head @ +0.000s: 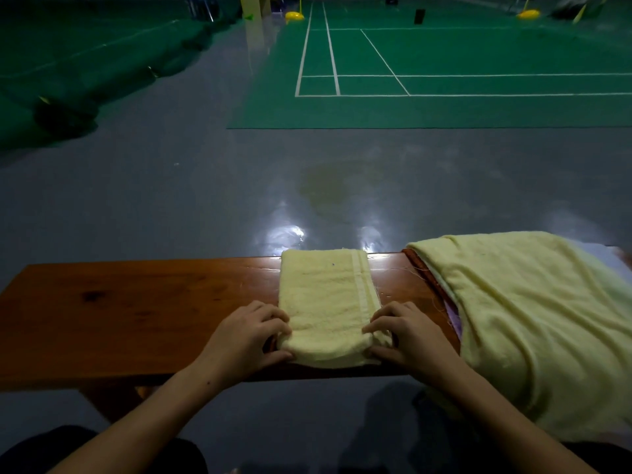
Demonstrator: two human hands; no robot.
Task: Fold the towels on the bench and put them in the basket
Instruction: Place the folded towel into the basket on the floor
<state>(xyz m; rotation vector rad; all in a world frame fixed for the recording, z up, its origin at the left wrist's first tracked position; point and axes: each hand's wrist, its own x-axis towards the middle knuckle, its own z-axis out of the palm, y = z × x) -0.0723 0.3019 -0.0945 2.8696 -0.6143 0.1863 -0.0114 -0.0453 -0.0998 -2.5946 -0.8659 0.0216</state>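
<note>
My left hand (251, 331) and right hand (400, 333) pinch the folded towel's (325, 295) near corners (one each) on the bench (136, 302).

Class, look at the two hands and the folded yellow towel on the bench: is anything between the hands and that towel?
No. The left hand and right hand already grip the near corners of the folded yellow towel on the wooden bench. The unfolded yellow towel lies apart, to the right. No basket is in view.
</note>
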